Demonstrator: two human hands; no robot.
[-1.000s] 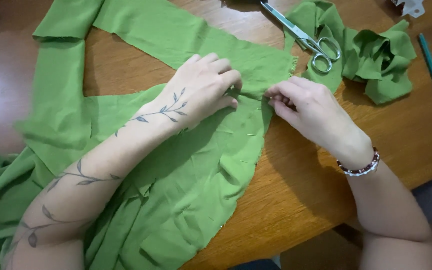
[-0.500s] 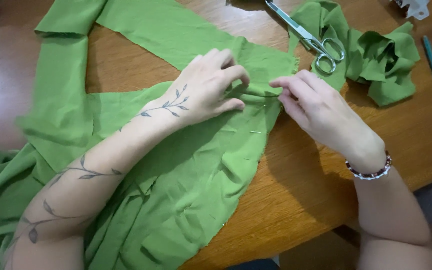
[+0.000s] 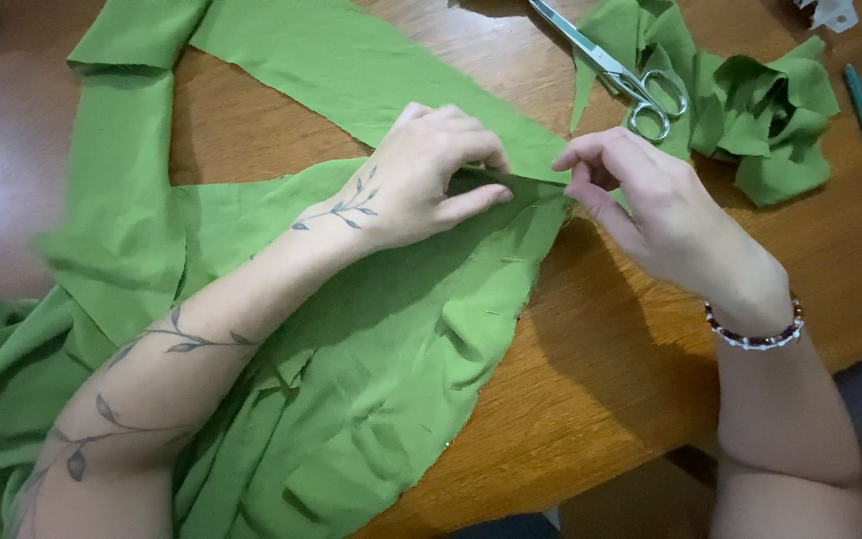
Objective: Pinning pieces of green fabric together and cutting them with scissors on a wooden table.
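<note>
Both the left hand [image 3: 429, 180] and right hand [image 3: 641, 205] pinch the green fabric [image 3: 371, 349] fold, whose pinched edge seems hidden under fingertips.

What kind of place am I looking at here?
Probably a home sewing or dressmaking spot: cut green fabric spread over a wooden table, metal scissors beside fabric scraps, and both hands pinching a fabric edge.

A home sewing spot: green fabric [image 3: 371, 379], scissors [image 3: 619, 72] and scraps [image 3: 765, 120] on a wooden table [image 3: 591, 399].
</note>
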